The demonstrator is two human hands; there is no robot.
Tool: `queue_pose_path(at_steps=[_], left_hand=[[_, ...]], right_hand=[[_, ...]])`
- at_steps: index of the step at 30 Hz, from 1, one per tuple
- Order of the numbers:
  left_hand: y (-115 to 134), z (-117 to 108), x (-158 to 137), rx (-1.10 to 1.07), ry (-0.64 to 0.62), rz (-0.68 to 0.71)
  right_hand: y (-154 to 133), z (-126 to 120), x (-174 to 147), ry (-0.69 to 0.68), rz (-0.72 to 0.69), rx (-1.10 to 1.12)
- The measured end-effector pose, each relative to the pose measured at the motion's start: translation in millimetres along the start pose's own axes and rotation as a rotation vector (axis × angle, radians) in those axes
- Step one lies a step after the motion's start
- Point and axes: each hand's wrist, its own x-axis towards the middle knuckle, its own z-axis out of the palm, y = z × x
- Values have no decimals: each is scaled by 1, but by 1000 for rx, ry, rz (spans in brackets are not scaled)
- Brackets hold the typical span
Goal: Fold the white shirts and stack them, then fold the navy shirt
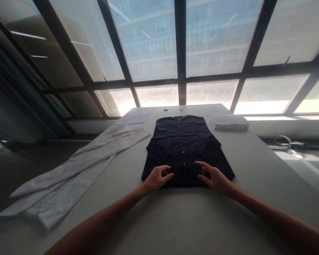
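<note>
A dark navy buttoned shirt (182, 134) lies face up and spread out on a white table (186, 219). Two small pale buttons show down its front, and its near end forms a darker band that looks folded over. My left hand (158, 178) rests on the left part of that band, with thumb and index finger apart and the other fingers bent. On the right part lies my right hand (215, 179), its index finger stretched inward and its thumb apart from it. Neither hand visibly pinches the cloth, though the undersides of the fingers are hidden.
Left of the shirt, a crumpled white garment (77, 170) trails along the table's edge. A folded white stack (230, 122) sits at the far right. A flat white sheet (133, 118) and a small round item (165, 110) lie farther back, before large windows (149, 42).
</note>
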Motion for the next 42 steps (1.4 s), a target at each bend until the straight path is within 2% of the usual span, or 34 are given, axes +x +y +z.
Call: queue_pose_path(at_steps=[3,8,10,14,18,20,22,29,42], left_hand=[[2,4,-5,64,29,45],[7,7,-13,236,30,292],[7,9,-13,328,-18,400],[5,13,-10,462,-229,526],[6,16,-9,505,-330,516],[8,15,-11,508,-332,520],[10,14,-12,513,-327,526],[11,13,-14,542,-335,493],[-4,6,-20,664,-306,415]], right_hand=[[-1,-1,-1,4,-47,-123],[-5,-3,-4,-39,-102,-225],[-9,-3,-5,8,-134,-244],[-24,1,-6,70,-282,-294],[-40,12,-10,-159,-417,-348],[-41,18,-12,-273,-418,-358],[-39,23,-14,-319,-395,-360],[-28,26,-23,-308,-328,-386],[-24,17,-47,-232,-217,-437]])
